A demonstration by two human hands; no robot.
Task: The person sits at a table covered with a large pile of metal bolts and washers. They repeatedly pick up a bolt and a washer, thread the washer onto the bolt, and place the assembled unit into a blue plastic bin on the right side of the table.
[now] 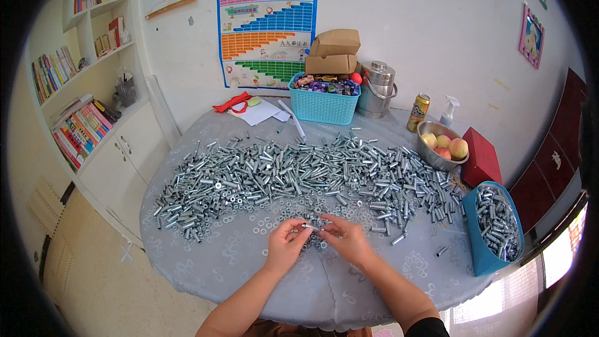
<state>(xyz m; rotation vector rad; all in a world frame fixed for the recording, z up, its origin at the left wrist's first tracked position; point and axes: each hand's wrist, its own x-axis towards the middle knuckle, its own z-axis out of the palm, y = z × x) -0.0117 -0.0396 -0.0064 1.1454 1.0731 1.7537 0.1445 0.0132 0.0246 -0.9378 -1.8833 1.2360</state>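
Between my two hands, over the near middle of the table, is a small silvery expansion bolt [311,227]. My left hand [286,244] pinches its left end with thumb and fingertips. At the other end, the fingers of my right hand [347,241] are also closed on it. Fingers partly hide the bolt, so its small fittings cannot be made out. Just beyond my hands lie loose flat washers [261,221] and a small heap of nuts [299,208]. Farther back spreads a wide pile of metal sleeves and bolts [293,168].
At the right edge a blue bin [479,237] holds more metal pieces. Behind it are a red box [482,153], a steel bowl [437,161] of peaches, a can [418,112] and a spray bottle [448,112]. A turquoise basket [321,107] stands at the back.
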